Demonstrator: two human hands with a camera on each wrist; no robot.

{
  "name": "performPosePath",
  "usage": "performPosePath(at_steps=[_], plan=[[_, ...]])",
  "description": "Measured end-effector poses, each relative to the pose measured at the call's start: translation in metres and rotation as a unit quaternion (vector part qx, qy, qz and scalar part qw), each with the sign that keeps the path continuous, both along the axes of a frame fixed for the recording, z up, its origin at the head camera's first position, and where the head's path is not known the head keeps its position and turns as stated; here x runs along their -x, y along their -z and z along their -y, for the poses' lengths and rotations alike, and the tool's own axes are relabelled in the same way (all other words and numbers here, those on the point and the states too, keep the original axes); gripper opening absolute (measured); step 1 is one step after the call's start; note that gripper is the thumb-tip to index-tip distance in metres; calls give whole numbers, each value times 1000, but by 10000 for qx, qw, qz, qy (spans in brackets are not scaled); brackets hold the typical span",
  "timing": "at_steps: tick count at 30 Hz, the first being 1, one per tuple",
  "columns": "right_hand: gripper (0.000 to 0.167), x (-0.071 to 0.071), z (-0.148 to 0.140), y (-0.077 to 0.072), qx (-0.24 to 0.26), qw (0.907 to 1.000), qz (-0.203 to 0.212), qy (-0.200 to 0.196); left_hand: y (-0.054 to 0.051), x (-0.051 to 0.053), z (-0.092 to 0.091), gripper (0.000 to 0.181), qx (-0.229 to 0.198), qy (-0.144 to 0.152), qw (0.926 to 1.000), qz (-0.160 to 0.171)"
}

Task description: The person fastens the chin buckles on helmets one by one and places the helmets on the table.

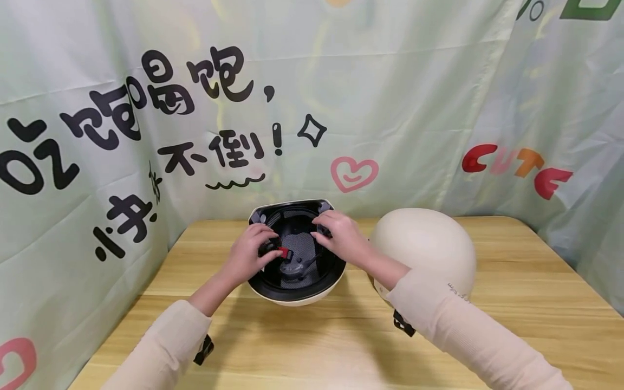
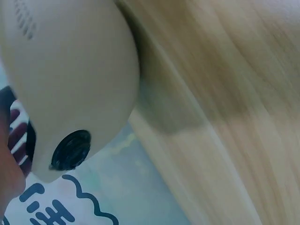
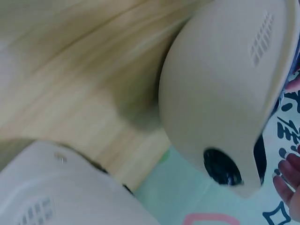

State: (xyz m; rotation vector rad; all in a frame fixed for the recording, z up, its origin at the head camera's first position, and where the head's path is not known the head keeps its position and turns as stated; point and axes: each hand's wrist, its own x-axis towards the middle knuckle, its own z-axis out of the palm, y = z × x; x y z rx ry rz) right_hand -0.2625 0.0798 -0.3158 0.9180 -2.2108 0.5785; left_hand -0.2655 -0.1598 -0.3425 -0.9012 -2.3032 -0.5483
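A cream helmet (image 1: 298, 301) lies upside down on the table, its black padded inside facing up. My left hand (image 1: 249, 250) reaches over its left rim and pinches a black chin strap with a red-tabbed buckle (image 1: 284, 252). From the right side, my right hand (image 1: 344, 236) holds a black strap end (image 1: 324, 231) between thumb and fingers, partly hidden by the hand. The left wrist view shows the helmet's outer shell (image 2: 79, 70), with the left fingers behind its edge. In the right wrist view the right fingers (image 3: 288, 173) are beside the rim.
A second cream helmet (image 1: 424, 249) stands dome up on the wooden table (image 1: 312, 352), to the right. Its black buckle (image 1: 403, 323) lies by its front edge. Another black buckle (image 1: 203, 350) shows beside the left sleeve. A printed curtain (image 1: 400, 97) hangs behind the table.
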Motion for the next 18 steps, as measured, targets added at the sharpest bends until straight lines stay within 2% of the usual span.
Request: performPosePath(at_steps=[2, 4, 6, 8, 11, 14, 15, 16, 18], plan=[[18, 0, -3, -5, 84, 9997, 59, 243, -6, 0, 2, 35, -325, -339, 9986, 251], [21, -1, -5, -12, 180, 9977, 306, 578, -14, -1, 4, 38, -533, -754, 9934, 680], [27, -1, -7, -19, 294, 9917, 810, 954, -24, -2, 7, 43, -660, -1154, 9837, 1213], [36, 0, -8, -26, 429, 9780, 1540, 1339, -34, -2, 10, 49, -685, -1526, 9695, 1793], [49, 2, -10, -35, 592, 9429, 2752, 1781, -48, -1, 17, 54, -636, -1921, 9442, 2598], [52, 6, -14, -40, 582, 9050, 3718, 1981, -57, 2, 22, 55, -464, -2196, 9178, 3274], [54, 7, -16, -41, 602, 8892, 4078, 1984, -59, 2, 23, 55, -389, -2262, 9094, 3468], [56, 8, -16, -42, 636, 8715, 4443, 1976, -61, 3, 24, 57, -359, -2309, 8975, 3741], [62, 11, -17, -42, 733, 8311, 5154, 1958, -66, 5, 24, 63, -410, -2376, 8665, 4371]])
